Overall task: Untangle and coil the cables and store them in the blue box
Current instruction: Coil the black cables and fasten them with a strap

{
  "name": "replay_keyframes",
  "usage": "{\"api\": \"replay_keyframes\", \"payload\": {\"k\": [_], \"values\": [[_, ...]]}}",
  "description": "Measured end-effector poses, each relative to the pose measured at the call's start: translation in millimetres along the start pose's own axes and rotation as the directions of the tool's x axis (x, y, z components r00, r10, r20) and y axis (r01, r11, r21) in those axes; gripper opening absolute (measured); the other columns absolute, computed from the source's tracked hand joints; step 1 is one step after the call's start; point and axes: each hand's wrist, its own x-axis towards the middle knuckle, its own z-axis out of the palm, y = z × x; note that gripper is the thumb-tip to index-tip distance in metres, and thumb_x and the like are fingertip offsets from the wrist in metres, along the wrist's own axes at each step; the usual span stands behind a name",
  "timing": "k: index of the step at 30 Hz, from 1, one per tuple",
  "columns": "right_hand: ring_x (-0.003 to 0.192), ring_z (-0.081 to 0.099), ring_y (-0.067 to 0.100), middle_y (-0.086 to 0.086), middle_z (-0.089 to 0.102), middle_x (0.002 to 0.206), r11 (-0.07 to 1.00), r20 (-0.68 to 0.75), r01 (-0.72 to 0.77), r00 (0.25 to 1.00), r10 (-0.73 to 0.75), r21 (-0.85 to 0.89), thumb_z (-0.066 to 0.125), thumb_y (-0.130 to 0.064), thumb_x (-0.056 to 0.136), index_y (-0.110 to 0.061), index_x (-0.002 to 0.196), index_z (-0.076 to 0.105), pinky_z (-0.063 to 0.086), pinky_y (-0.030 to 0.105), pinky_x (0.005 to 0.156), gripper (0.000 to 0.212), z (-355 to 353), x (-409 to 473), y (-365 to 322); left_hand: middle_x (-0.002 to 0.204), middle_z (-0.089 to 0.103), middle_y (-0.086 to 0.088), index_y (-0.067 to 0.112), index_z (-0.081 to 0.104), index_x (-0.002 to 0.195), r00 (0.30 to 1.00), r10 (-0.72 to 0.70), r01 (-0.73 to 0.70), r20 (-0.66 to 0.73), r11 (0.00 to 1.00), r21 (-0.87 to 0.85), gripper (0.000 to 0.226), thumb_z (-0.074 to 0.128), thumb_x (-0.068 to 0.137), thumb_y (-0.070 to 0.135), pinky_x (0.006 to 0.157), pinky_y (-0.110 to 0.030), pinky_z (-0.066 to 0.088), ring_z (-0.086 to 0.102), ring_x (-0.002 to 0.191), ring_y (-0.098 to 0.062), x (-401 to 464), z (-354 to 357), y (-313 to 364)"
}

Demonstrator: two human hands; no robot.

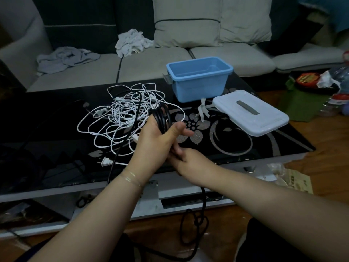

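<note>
Two hands meet above the near edge of the black glass table [236, 148]. The right hand [188, 161] lies partly hidden under the left wrist, so its grip cannot be told; black cable [203, 205] hangs from there toward the floor. The left hand [160, 135] curls round a black coil [162, 118] wound over its fingers. Just beyond lies a tangle of white cables [120, 118], a white plug [105, 162] at its near side. Farther back stands the open blue box [198, 80], its pale lid [251, 112] just beside it.
</note>
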Motion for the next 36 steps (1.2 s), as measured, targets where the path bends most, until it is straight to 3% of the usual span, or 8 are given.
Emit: {"api": "replay_keyframes", "payload": {"k": [5,10,14,18,22,27,32,36], "values": [[0.091,0.058,0.027,0.005,0.059,0.092,0.961,-0.012,-0.020,1.000,0.017,-0.274,0.035,-0.042,0.099,-0.019,0.114,0.057,0.043,0.033,0.067,0.035,-8,-3,-3,0.054,0.063,-0.002,0.036,0.039,0.094,1.000,-0.013,0.014,-0.007,0.996,0.091,0.036,0.068,0.086,0.016,0.056,-0.028,0.052,0.068,0.059,-0.017,0,-4,-8],[0.071,0.051,0.023,-0.002,0.048,0.071,0.913,0.010,0.027,1.000,-0.025,-0.407,0.040,-0.033,0.097,-0.016,0.096,0.059,0.031,0.029,0.050,0.025,-13,-3,-3,0.072,0.069,-0.003,0.038,0.040,0.100,0.999,0.023,-0.030,0.024,0.935,0.352,0.043,0.076,0.080,0.027,0.071,-0.028,0.051,0.067,0.072,-0.014,2,-11,-16],[0.067,0.050,0.017,-0.010,0.042,0.064,0.871,0.008,0.130,0.990,-0.143,-0.474,0.037,-0.044,0.098,-0.020,0.094,0.065,0.039,0.030,0.055,0.037,-17,-6,-7,0.068,0.071,0.000,0.018,0.055,0.102,0.999,-0.029,0.031,-0.014,0.991,0.127,0.020,0.067,0.087,0.017,0.069,-0.033,0.056,0.072,0.076,-0.022,1,-12,-16],[0.063,0.049,0.013,-0.010,0.044,0.058,0.802,0.039,0.220,0.970,-0.239,-0.555,0.042,-0.049,0.095,-0.025,0.101,0.063,0.042,0.030,0.058,0.032,-25,-9,-7,0.085,0.076,0.000,0.010,0.057,0.092,0.999,-0.034,0.037,-0.018,0.977,0.212,0.016,0.062,0.090,0.026,0.084,-0.035,0.055,0.072,0.084,-0.012,8,-23,-19],[0.075,0.061,0.023,-0.002,0.063,0.079,0.691,0.077,0.351,0.915,-0.395,-0.632,0.042,-0.050,0.095,-0.022,0.102,0.059,0.037,0.031,0.057,0.033,-28,-10,-3,0.070,0.066,0.010,0.020,0.052,0.080,0.993,-0.045,-0.033,0.111,0.789,0.613,0.023,0.051,0.095,0.038,0.064,-0.010,0.041,0.060,0.068,-0.001,7,-28,-20],[0.052,0.058,0.019,-0.007,0.061,0.062,0.657,-0.087,0.338,0.847,-0.525,-0.674,0.043,-0.074,0.073,-0.023,0.078,0.045,0.019,0.023,0.041,0.051,-31,-10,0,0.057,0.057,0.001,0.000,0.057,0.083,0.947,-0.232,0.094,0.224,0.863,0.496,0.061,0.028,0.092,0.053,0.051,-0.021,0.039,0.050,0.046,-0.006,7,-27,-16],[0.070,0.059,0.010,-0.007,0.063,0.075,0.913,-0.143,0.192,0.956,-0.258,-0.361,0.068,-0.065,0.064,-0.032,0.099,0.040,0.046,0.032,0.064,0.055,-49,-4,-2,0.039,0.044,-0.006,0.006,0.052,0.071,0.863,-0.294,0.167,0.411,0.934,0.316,0.062,0.028,0.093,0.058,0.040,-0.019,0.033,0.036,0.032,-0.014,4,-25,-8],[0.065,0.051,-0.003,-0.016,0.055,0.067,0.967,-0.154,0.245,0.955,-0.252,-0.063,0.071,-0.029,0.082,-0.030,0.113,0.059,0.037,0.016,0.066,0.033,-61,5,13,0.035,0.035,-0.006,-0.010,0.051,0.077,0.813,-0.321,0.213,0.486,0.941,0.265,0.061,0.052,0.085,0.050,0.037,-0.018,0.031,0.031,0.029,-0.014,2,-27,-10]]}}
